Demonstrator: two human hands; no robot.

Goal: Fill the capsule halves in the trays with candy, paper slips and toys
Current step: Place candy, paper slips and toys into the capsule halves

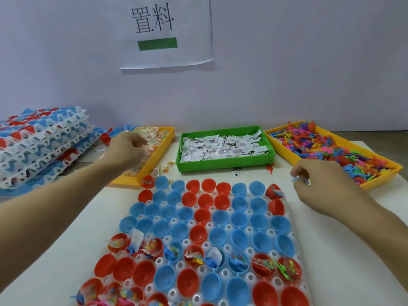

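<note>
Your left hand reaches into the yellow candy tray, fingers curled among the sweets — whether its grip holds one, you cannot tell. Your right hand pinches a small blue toy above the capsule tray — near the toy bin.

capsule halves: glossy smooth plastic | green bin: matt plastic | slips: paper | sign: matt paper
</note>
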